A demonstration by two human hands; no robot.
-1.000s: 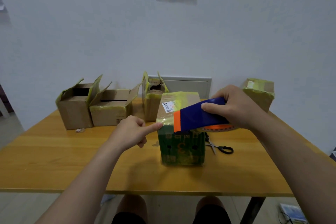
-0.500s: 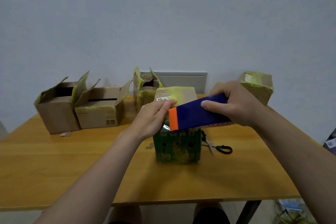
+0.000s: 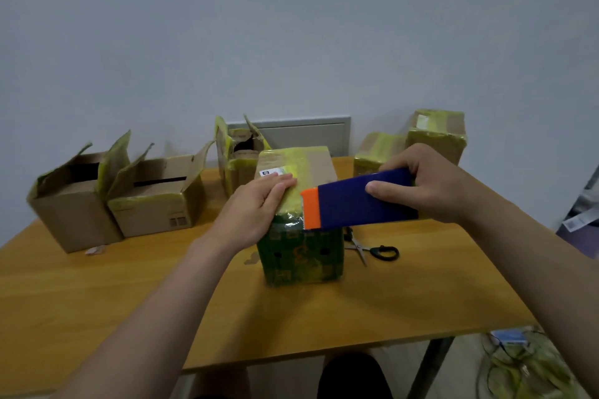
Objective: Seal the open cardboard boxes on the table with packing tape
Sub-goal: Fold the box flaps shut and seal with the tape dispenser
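Pressing down the tape strip on the middle box's top.
The left hand [image 3: 251, 209] lays straight fingers [image 3: 279, 183] flat on the yellow-taped top of the green-printed cardboard box [image 3: 301, 256], mid-tabletop [image 3: 129, 301]. The right hand [image 3: 432, 185] clamps its fingers round the blue plastic tape dispenser with orange blade end [image 3: 353, 206] at the box's near top edge. Next, I judge: draw tape down the front and tear it. Behind left, three brown cardboard boxes [image 3: 76, 204] stand open, contents hidden; two taped boxes [image 3: 437, 134] stand behind right.

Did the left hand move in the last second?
Yes. The left hand has gone from the left edge of the green box up onto its top, fingers flat by the white label.
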